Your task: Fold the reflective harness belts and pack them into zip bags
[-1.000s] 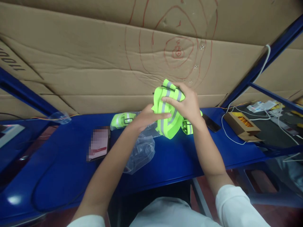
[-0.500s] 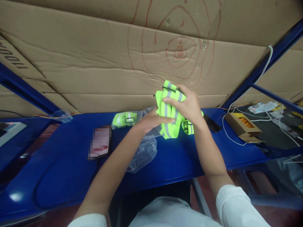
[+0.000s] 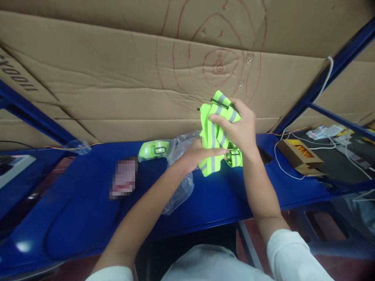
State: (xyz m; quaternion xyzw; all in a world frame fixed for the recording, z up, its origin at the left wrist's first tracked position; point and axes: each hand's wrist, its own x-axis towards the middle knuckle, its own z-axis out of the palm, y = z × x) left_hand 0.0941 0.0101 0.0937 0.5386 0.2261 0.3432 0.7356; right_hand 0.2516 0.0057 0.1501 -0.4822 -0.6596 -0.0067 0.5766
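Observation:
Both my hands hold a folded bundle of fluorescent yellow-green reflective strap [image 3: 211, 132], striped with grey and fitted with black buckles. My right hand [image 3: 238, 123] grips its upper right side, thumb across the front. Lower down, my left hand [image 3: 202, 156] wraps around the bundle with the thumb in front; its other fingers are mostly hidden behind. Just beneath, a second rolled reflective strap [image 3: 234, 158] with a black buckle lies on the blue table [image 3: 211, 207]. A third strap roll [image 3: 154, 150], in clear plastic, sits to the left. Clear plastic bags [image 3: 181, 191] lie beside my left forearm.
A phone-like object with a blurred screen [image 3: 124, 177] lies on the left. A dark flat object [image 3: 264, 155] is partly behind my right forearm. An open cardboard box [image 3: 301, 156] and a white cable [image 3: 277, 156] are at right. A cardboard wall [image 3: 117, 86] stands behind.
The strap bundle and both hands have shifted slightly right, and its top sits higher. More of the plastic bag behind my left hand shows. Both hands keep their hold.

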